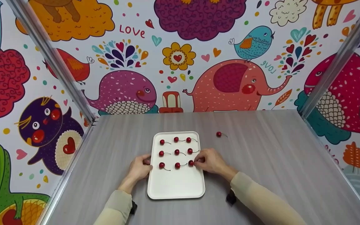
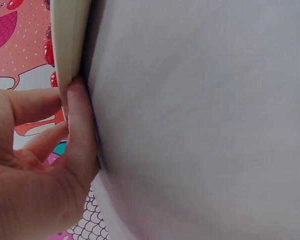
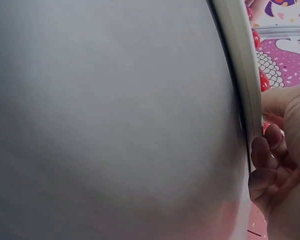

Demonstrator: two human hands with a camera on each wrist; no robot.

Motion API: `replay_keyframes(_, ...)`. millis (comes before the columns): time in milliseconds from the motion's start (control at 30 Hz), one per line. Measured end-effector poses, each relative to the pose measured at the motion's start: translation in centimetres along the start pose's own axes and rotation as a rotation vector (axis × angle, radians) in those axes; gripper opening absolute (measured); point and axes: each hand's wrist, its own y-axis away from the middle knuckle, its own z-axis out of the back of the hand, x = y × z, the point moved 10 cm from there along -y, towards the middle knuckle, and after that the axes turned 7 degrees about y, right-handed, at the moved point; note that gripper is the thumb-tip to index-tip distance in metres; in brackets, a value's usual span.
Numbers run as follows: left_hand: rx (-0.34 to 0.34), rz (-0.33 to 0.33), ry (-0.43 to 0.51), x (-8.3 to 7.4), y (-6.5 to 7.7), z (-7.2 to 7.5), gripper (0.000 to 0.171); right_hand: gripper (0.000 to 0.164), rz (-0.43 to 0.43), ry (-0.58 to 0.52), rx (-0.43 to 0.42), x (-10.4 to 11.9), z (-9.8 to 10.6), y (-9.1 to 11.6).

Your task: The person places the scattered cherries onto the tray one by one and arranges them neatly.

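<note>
A white rectangular tray lies on the table with cherries on it in three rows of three, most with stems pointing right. My left hand grips the tray's left edge; in the left wrist view its fingers press against the rim. Over the right edge reaches my right hand, its thumb and forefinger at the nearest right cherry, seemingly pinching its stem, which the fingers hide. In the right wrist view the other fingers are curled beside the tray rim.
A single cherry with its stem lies on the grey table, behind and right of the tray. A wall with cartoon animals stands at the back, and metal posts rise at both sides.
</note>
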Motion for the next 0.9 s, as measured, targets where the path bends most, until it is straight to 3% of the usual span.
replay_keyframes(667,-0.001,0.006,0.004,0.3,0.0,-0.1,0.058,0.006,-0.016,-0.020,0.059,-0.1,0.0,0.0)
replay_keyframes(900,-0.009,0.000,0.001,0.1,0.0,0.0,0.059,0.007,-0.040,-0.107,0.026,-0.6,1.3,-0.1)
